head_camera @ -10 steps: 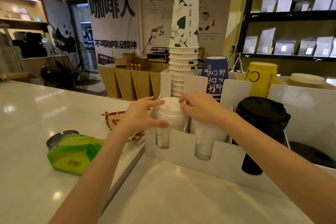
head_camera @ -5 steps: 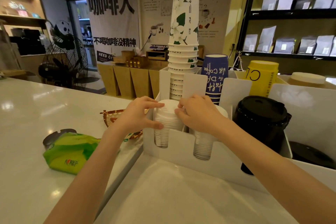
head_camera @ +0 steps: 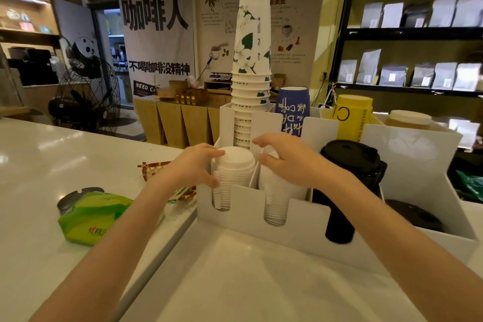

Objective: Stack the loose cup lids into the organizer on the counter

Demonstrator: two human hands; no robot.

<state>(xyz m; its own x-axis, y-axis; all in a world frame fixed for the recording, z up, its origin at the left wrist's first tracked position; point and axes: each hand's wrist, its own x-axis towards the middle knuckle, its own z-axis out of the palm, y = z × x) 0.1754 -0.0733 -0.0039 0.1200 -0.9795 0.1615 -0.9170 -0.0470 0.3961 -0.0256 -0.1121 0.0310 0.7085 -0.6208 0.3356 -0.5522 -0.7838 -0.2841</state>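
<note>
So you're standing at the white desk [head_camera: 39, 165], and the biggest thing on it is that white organizer [head_camera: 300, 219] with the slotted front wall, sitting right in front of you. In its back row there's a tall stack of white paper cups with green leaves [head_camera: 252, 60], then a stack of blue cups [head_camera: 292, 110] and a yellow stack [head_camera: 352, 117] further to the right.

The front row is where the lids live. The leftmost slot holds a stack of white lids [head_camera: 234, 172], the slot beside it holds a second white lid stack [head_camera: 277, 196], and the next one along has a stack of black lids [head_camera: 350, 165] that sticks up higher than the wall.

Your left hand [head_camera: 193, 167] is wrapped around the left side of the leftmost white stack, with your thumb pressed on its ribbed edges low down and your fingers curled at the top lid's rim, so it's gripping that stack. Your right hand [head_camera: 292, 162] is over the second white stack with its fingers spread and slightly curled; the fingertips reach toward the first stack but sit apart from it, and I can't tell whether the palm is actually resting on the lids under it.

Off to the left on the desk there's a green tissue pack [head_camera: 91, 217], and between it and the organizer a small woven tray [head_camera: 154, 168] peeks out behind your left forearm.
</note>
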